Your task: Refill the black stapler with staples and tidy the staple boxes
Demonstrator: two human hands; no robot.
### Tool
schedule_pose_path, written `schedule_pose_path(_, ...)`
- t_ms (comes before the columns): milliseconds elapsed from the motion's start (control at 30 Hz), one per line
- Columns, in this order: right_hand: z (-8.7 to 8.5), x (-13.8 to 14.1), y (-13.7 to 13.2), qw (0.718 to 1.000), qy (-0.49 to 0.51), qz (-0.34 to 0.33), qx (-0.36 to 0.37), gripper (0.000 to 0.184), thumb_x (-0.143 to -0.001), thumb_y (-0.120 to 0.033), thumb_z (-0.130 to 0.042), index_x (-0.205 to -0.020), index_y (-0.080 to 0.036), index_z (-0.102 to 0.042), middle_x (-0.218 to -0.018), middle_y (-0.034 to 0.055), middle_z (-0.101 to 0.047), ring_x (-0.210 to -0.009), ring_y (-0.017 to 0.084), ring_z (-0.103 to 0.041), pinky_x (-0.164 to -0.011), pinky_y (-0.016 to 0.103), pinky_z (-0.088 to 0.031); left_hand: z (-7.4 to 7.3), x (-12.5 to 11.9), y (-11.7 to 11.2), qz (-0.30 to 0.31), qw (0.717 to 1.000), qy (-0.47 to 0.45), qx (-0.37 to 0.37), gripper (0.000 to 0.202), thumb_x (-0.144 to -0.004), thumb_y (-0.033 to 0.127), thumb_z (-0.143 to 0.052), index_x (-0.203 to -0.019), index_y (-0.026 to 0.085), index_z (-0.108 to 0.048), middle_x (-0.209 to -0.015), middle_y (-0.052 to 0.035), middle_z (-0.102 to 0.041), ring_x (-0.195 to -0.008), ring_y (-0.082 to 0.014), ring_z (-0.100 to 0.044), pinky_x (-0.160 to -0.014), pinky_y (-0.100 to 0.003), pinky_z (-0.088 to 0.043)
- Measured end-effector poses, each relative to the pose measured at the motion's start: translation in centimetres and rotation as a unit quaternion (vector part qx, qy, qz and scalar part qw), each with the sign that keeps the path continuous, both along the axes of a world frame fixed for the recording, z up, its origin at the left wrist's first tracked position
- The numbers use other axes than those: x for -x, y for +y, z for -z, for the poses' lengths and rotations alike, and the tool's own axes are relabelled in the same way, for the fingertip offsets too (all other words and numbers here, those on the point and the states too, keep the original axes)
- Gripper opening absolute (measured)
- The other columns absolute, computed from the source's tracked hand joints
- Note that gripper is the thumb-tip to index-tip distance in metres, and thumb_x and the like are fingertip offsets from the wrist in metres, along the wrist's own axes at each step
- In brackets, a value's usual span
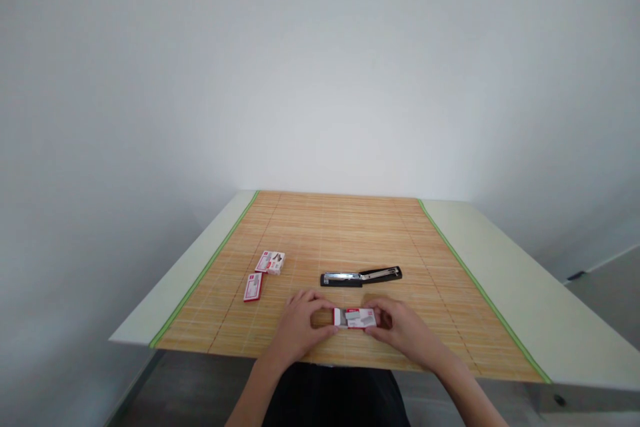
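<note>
Opened stapler (343, 278) lies crosswise just beyond small box (361, 319), blocking straight-ahead path. Left fingers (326, 332) and right fingers (379, 333) take up box ends; top reachable from above. Passable gap between stapler and red-white boxes (253, 287) at left. Wide lane right of stapler; far mat (345, 223) free toward wall (340, 113).

Stapler (344, 276) behind the nearest box (362, 322)

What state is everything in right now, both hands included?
Small box: held, apparently slid partly open
Stapler: opened out wide
Boxes at left: lying down, apparently closed
Bamboo mat: spread flat
Left hand: pinching small box's left end
Right hand: pinching its right end
</note>
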State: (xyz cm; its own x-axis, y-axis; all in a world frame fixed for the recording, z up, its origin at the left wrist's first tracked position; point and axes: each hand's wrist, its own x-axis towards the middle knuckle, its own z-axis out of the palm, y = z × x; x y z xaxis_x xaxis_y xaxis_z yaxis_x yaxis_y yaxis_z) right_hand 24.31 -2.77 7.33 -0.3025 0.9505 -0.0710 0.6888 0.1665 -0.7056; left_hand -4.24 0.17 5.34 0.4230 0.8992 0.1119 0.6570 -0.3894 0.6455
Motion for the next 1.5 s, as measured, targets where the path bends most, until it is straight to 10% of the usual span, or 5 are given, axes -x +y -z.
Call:
schedule_pose_path(233,-0.8,1.7,0.1,1.000,-0.024,-0.006,-0.016,0.020,-0.086,-0.033,-0.073,-0.104,-0.025,-0.074,-0.077,-0.0018,-0.067,-0.071,0.017,-0.060,-0.065,0.025,-0.040,0.0,-1.6,0.0,0.009,1.000,-0.008,0.008,0.040,-0.075,0.050,-0.086,-0.114,0.044,-0.076,-0.112,0.0004,-0.069,-0.110,-0.0283,-0.060,-0.098,-0.044,-0.041)
schedule_pose_path(433,-1.4,2.1,0.3,0.998,-0.035,0.022,-0.047,0.046,-0.087,-0.042,-0.075,-0.130,-0.029,-0.068,-0.075,-0.0036,-0.066,-0.070,0.017,-0.061,-0.067,0.026,-0.040,0.4,-0.3,0.5,0.014,0.996,-0.082,0.019,0.051,-0.076,0.056,-0.084,-0.122,0.037,-0.073,-0.113,-0.0020,-0.067,-0.103,-0.0257,-0.062,-0.090,-0.038,-0.047)
schedule_pose_path(800,-2.3,4.8,1.4,0.995,-0.065,-0.023,-0.068,0.011,-0.090,-0.032,-0.071,-0.097,-0.027,-0.078,-0.079,-0.0018,-0.072,-0.075,0.017,-0.064,-0.068,0.026,-0.036,1.0,-0.7,6.3,-0.058,0.996,-0.027,-0.056,0.040,-0.084,0.043,-0.078,-0.120,0.029,-0.071,-0.117,-0.0053,-0.063,-0.115,-0.0274,-0.056,-0.101,-0.041,-0.043)
schedule_pose_path(1500,-3.3,5.7,4.7,0.988,-0.127,-0.018,-0.087,0.019,-0.094,-0.038,-0.065,-0.103,-0.028,-0.079,-0.076,-0.0010,-0.070,-0.071,0.016,-0.061,-0.064,0.025,-0.033,0.3,-1.8,3.0,-0.015,0.999,-0.026,-0.040,0.027,-0.084,0.047,-0.078,-0.108,0.034,-0.075,-0.112,-0.0004,-0.068,-0.109,-0.0259,-0.058,-0.094,-0.039,-0.040)
